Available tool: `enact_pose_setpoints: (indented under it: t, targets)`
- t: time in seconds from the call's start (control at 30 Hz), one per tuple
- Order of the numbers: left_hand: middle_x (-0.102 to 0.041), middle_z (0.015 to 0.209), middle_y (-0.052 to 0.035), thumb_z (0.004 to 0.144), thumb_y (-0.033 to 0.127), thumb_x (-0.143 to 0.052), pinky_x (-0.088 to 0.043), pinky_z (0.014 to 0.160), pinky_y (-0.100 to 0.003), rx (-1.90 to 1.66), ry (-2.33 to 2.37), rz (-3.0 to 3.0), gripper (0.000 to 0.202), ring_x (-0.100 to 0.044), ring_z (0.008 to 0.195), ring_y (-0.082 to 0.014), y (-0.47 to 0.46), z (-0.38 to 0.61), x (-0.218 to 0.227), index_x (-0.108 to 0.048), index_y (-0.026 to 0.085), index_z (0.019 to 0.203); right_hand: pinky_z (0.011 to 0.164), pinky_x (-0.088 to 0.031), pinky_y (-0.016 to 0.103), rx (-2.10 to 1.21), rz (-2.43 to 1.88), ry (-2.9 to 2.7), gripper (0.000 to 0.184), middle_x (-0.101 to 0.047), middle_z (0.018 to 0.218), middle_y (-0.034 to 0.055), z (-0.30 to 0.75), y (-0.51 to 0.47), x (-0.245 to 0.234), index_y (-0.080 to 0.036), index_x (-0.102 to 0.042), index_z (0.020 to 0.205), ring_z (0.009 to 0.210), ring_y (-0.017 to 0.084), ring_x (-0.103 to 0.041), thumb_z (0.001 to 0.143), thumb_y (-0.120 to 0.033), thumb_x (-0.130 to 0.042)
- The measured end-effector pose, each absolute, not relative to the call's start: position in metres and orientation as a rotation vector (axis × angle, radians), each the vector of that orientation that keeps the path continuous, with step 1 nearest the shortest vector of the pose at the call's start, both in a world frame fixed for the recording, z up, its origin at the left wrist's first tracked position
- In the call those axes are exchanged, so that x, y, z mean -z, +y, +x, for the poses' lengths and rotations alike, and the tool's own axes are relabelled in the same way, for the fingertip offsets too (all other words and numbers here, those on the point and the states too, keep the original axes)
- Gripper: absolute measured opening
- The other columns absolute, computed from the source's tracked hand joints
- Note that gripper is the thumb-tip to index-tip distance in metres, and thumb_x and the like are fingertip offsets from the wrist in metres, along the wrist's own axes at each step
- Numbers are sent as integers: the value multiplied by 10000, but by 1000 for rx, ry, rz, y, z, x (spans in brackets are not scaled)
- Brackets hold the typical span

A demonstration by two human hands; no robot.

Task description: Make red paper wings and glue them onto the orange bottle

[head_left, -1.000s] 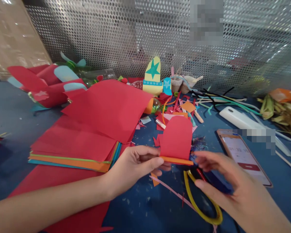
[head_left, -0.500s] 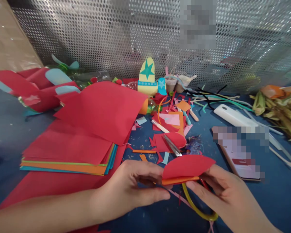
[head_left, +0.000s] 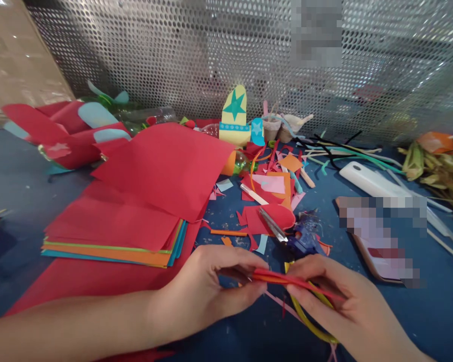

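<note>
A layered red and orange paper piece is held edge-on between my two hands. My left hand pinches its left end between thumb and fingers. The fingers and thumb of my right hand grip the right part. Below the paper, partly behind my right hand, a yellow ring shows; whether that hand touches it I cannot tell. Just beyond the paper lies a metal-pointed tool, its tip over a red paper cutout, with a dark blue item by its near end.
Red sheets top a stack of coloured paper on the left. Paper scraps cover the middle. A phone and a white tool lie right. Red paper-covered models and a yellow one stand before the perforated metal wall.
The paper piece has tilted from showing its broad, curved red face to lying nearly edge-on. My left fingers have closed on its left end. The blue item behind it is more exposed.
</note>
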State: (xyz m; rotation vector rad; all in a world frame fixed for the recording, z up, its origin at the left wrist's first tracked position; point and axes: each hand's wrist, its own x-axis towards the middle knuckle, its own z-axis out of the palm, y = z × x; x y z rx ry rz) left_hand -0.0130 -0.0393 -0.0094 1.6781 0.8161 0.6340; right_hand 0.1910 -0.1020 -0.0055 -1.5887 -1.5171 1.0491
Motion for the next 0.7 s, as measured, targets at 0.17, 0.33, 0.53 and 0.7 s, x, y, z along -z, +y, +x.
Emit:
enact_pose_setpoints:
  t: [0.17,0.33,0.53,0.7]
  targets:
    - [-698,699,-47,817,224,-615,-496,571,-181,-560,804,1553,146,-617,615,-121,-40,-13,9,-718,120,805,638,-519,211,-1145,-1544,-1429,72,-674,728,-1,183,-102,2,-244,-655,778,668,136,-642,768,-299,-610]
    - [-692,694,-40,812,235,-619,-478,555,-174,-520,821,1462,145,-605,592,-105,-40,-13,12,-706,131,760,536,-466,198,-1165,-1607,-1446,132,-609,628,-28,184,-103,2,-234,-627,729,562,110,-582,783,-353,-610]
    - [-694,714,-62,822,290,-597,-506,589,-207,-484,821,1456,207,-635,629,-133,-39,-13,14,-693,115,767,575,-468,199,-1120,-1638,-1509,126,-624,677,-30,186,-102,5,-236,-621,762,611,111,-595,805,-346,-576]
    - [-701,748,-16,800,230,-611,-501,608,-187,-458,872,1608,108,-644,670,-128,-38,-15,16,-697,164,793,549,-458,187,-1102,-1545,-1647,82,-618,666,-25,188,-97,5,-216,-589,740,588,99,-577,800,-269,-575]
